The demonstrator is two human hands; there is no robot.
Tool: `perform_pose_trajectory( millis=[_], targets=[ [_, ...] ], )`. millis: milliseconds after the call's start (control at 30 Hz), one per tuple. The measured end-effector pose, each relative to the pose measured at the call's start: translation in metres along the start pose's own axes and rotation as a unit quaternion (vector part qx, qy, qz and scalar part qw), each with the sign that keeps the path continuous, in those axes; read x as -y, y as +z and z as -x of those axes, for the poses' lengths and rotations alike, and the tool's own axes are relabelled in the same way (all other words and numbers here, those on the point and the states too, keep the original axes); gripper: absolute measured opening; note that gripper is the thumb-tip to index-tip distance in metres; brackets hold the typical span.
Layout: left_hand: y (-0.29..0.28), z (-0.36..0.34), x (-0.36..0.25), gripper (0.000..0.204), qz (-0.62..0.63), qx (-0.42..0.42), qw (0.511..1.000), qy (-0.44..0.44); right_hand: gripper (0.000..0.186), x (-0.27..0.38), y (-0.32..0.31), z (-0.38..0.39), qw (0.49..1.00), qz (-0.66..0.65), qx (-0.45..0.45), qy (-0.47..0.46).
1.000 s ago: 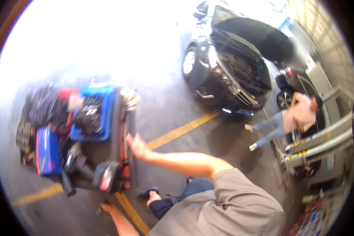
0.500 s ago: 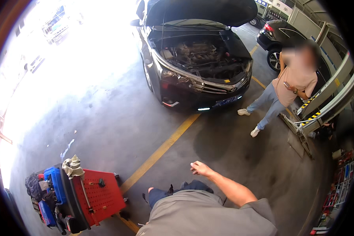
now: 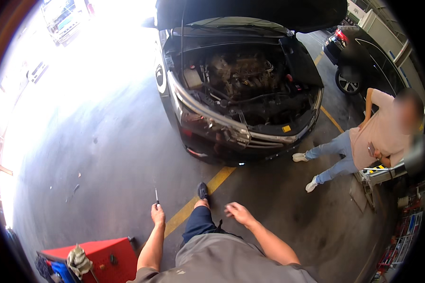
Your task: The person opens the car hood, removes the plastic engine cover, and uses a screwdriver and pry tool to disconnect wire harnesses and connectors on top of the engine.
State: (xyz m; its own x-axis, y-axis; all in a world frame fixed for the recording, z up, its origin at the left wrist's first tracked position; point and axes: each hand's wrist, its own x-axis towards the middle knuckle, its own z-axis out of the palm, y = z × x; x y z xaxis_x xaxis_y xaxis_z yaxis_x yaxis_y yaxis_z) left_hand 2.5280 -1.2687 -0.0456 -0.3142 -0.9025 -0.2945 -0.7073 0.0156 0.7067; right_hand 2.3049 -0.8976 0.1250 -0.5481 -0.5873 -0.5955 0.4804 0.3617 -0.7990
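My left hand (image 3: 158,215) is closed on a screwdriver (image 3: 157,196) with a thin metal shaft, held upright low in front of me. My right hand (image 3: 239,212) hangs empty with loosely curled fingers apart. Ahead of both hands stands a black car (image 3: 208,137), its hood (image 3: 259,12) raised over an exposed engine bay (image 3: 241,78).
A person (image 3: 373,137) in a pink shirt stands at right, phone in hand, by a lift post (image 3: 380,176). A second black car (image 3: 382,61) is behind. A red tool cart (image 3: 108,254) is at lower left, yellow line (image 3: 174,221) underfoot, tool rack (image 3: 408,231) at lower right.
I have turned from the cart and stepped toward the car, which is nearer. The cart has slid to lower left. The screwdriver in my left hand has come into clear view.
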Motion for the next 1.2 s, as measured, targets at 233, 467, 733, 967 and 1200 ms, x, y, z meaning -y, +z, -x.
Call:
perform_pose_trajectory(
  millis=[233, 467, 733, 967, 1200],
  targets=[
    [0.196, -0.039, -0.365, 0.025, -0.016, 0.173, 0.978, 0.118, 0.024, 0.053, -0.227, -0.028, 0.96, -0.07, -0.235, 0.138],
    [0.338, -0.199, -0.564, 0.015, -0.022, -0.064, 0.894, 0.443, 0.021, 0.255, -0.452, -0.217, 0.961, 0.204, -0.18, -0.05],
    [0.422, -0.369, -0.783, 0.018, -0.065, -0.214, 0.878, 0.424, 0.019, 0.506, -0.564, -0.584, 0.906, 0.33, -0.085, -0.251],
    [0.48, -0.529, -0.919, 0.027, -0.167, -0.087, 0.891, 0.412, 0.019, 0.575, -0.524, -0.762, 0.822, 0.376, -0.119, -0.412],
    [0.524, -0.543, -0.895, 0.02, -0.185, -0.12, 0.878, 0.424, 0.048, 0.642, -0.51, -0.838, 0.62, 0.691, 0.119, -0.351]
  ],
)
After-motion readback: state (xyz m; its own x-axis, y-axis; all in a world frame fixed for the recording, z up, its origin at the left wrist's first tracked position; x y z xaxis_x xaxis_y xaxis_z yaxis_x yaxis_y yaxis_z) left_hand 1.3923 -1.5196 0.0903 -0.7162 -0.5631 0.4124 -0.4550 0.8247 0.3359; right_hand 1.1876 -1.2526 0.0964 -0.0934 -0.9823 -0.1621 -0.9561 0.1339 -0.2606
